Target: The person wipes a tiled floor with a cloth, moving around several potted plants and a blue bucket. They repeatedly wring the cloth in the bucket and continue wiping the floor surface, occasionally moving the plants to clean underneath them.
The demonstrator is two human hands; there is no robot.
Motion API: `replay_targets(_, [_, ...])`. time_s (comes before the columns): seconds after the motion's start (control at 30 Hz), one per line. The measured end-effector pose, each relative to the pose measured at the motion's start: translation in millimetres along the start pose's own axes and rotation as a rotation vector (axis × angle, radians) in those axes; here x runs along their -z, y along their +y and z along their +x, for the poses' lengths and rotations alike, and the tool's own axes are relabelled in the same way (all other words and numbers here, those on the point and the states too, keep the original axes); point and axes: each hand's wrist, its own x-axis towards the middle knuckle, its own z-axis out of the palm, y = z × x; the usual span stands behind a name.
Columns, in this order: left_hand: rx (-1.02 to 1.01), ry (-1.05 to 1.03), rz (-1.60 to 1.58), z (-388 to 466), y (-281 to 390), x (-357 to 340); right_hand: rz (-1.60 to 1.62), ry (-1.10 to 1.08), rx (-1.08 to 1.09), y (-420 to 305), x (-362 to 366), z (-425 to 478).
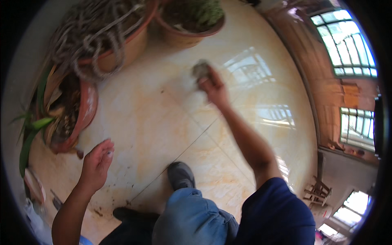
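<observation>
My right hand (216, 87) reaches out over the tiled floor, its fingers closed around a grey-green clump (201, 69). The clump is blurred, so I cannot tell what it is made of. Nothing shows in my left hand (98, 165), which hangs at the lower left with thumb and fingers loosely apart. Nearest to that hand is a reddish pot (88, 104) holding soil, dry leaves and a strappy green plant (39, 123). Beyond it stands a large pot (134, 49) topped by a tangle of grey, rope-like strands (101, 39).
Beside the large pot, a round pot (183, 38) holds a bushy green plant (208, 13). Dark crumbs (98, 212) lie on the glossy floor (153, 122) near my shoe (180, 175). A wooden stool (318, 191) stands far right, below barred windows (356, 125).
</observation>
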Motion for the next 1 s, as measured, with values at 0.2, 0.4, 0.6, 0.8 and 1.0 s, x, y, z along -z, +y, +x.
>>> replay_targets(0.2, [0.553,0.330,0.066,-178,-147,49,-1.166,0.124,0.325,59,-3,63])
replay_targets(0.4, [0.803,0.628,-0.523,-284,-192,-27,-0.760,-0.487,0.672,44,-252,-131])
replay_targets(0.6, [0.651,0.310,-0.143,-275,-133,-55,-0.362,-1.295,0.797,65,-318,-292])
replay_targets(0.8, [0.885,0.532,-0.364,-312,-174,-68,-0.580,-0.557,0.729,50,-222,-128])
replay_targets(1.0, [0.616,0.464,-0.329,-315,-217,-71,-1.156,0.095,0.554,76,-233,-59])
